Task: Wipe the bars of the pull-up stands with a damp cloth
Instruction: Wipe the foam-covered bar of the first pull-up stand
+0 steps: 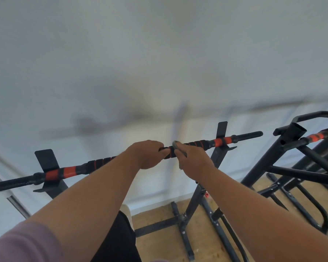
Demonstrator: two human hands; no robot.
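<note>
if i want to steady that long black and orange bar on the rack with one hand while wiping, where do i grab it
Grip the long black and orange bar on its ribbed foam sleeve near the middle, coming from above with fingers curled over the top, as the left hand does. The bar lies level across two black cradle brackets, and the right hand holds a grey cloth.

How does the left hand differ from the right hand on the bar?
The left hand grips the bar bare, while the right hand holds a small grey cloth against it. The left hand sits nearer the bar's middle, the right hand nearer the far orange band. Both close on the black foam grip.
</note>
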